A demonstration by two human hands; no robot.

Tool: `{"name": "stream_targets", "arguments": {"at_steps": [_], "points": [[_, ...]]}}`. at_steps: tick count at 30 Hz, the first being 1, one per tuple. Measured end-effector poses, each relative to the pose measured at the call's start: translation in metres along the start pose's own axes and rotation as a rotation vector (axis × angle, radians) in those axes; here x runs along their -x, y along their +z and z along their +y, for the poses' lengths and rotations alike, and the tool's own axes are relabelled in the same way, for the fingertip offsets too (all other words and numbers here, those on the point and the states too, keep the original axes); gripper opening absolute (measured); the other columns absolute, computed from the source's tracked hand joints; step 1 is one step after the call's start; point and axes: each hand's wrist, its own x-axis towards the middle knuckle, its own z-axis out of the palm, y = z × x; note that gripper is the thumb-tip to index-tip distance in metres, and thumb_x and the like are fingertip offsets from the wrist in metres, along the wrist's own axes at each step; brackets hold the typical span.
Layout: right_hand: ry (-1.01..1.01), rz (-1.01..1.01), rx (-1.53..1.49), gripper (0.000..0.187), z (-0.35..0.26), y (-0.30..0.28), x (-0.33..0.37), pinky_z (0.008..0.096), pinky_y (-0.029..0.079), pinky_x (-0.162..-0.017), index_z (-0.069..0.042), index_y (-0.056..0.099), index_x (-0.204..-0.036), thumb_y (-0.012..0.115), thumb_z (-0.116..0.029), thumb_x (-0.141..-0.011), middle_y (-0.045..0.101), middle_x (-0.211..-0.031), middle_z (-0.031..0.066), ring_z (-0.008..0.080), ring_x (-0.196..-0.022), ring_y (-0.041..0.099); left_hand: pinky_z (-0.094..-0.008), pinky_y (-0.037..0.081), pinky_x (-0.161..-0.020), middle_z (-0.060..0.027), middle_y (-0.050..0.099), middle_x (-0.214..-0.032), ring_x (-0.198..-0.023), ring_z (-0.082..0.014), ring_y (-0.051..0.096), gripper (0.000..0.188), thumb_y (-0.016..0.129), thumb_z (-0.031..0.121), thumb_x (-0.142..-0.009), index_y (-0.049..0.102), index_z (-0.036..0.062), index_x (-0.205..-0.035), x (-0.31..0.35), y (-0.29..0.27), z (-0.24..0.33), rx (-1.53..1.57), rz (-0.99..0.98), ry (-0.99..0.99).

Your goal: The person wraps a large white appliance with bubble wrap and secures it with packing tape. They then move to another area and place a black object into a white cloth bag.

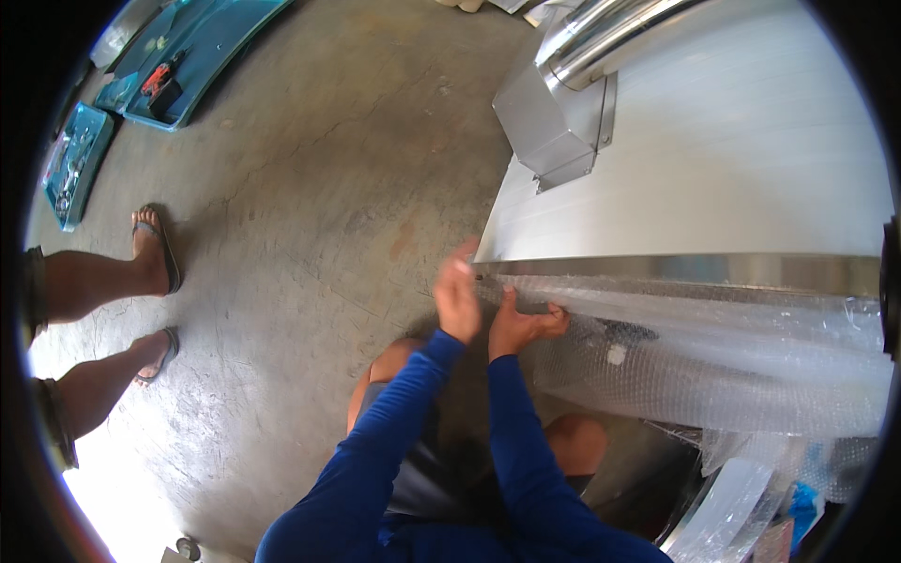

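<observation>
A large metal panel [713,178] with a shiny folded front edge stands to my right. Clear bubble wrap [676,366] hangs along that edge in loose folds. My right hand [522,325] is closed on the bubble wrap's left end just below the panel's corner, thumb up and fingers pointing right. My left hand [457,298] is at the corner itself, beside the wrap's end. Motion smears its fingers, so their grip does not show.
A bent metal bracket [554,127] and a shiny tube [610,42] sit on the panel. Another person's legs [103,272] in sandals stand at left. Behind them are a blue tray [211,56] with an orange power drill [161,80] and a smaller tool tray [80,159]. Plastic wrapping [727,497] lies lower right.
</observation>
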Motion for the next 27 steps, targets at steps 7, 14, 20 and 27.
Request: {"name": "stream_targets", "arguments": {"at_steps": [7,14,20,27], "points": [[0.011,-0.307,-0.028,0.073,-0.004,-0.062,-0.013,0.0508,0.028,-0.110,0.003,0.043,-0.125,0.087,-0.024,-0.074,0.041,-0.129,0.0243,0.0396,-0.128,0.035,-0.0459,0.032,-0.115,-0.0251,0.048,-0.147,-0.136,-0.0383,0.046,0.049,0.035,0.026,-0.106,0.046,-0.0025,-0.145,0.005,-0.003,-0.005,-0.468,-0.349,0.382],[0.564,-0.325,-0.487,0.025,0.050,-0.337,-0.072,0.0256,0.052,-0.062,0.000,0.070,-0.100,0.060,-0.024,-0.100,0.067,-0.074,0.0044,0.0097,-0.070,0.065,-0.0401,0.025,-0.119,-0.0231,0.041,-0.152,-0.142,-0.0326,0.039,0.081,0.028,0.060,-0.104,0.037,-0.0080,-0.148,-0.026,-0.002,0.039,-0.122,-0.298,-0.244],[0.484,-0.556,0.258,0.061,0.258,-0.343,0.116,0.0468,0.051,-0.090,-0.002,0.056,-0.129,0.072,-0.042,-0.086,0.065,-0.116,0.0244,0.0412,-0.108,0.062,-0.0416,0.011,-0.124,-0.0176,0.020,-0.164,-0.151,-0.0280,0.019,0.089,0.028,0.066,-0.102,0.019,-0.0037,-0.156,-0.058,-0.017,0.044,0.121,-0.406,-0.378],[0.893,-0.488,0.186,0.049,0.251,-0.299,0.161,0.0348,0.047,-0.100,-0.011,0.037,-0.152,0.040,-0.013,-0.103,0.063,-0.132,0.0126,0.0214,-0.116,0.061,-0.0407,0.027,-0.119,-0.0256,0.038,-0.154,-0.143,-0.0328,0.038,0.088,0.032,0.064,-0.102,0.036,-0.0105,-0.147,0.019,-0.032,0.134,-0.171,-0.332,-0.283]]}}
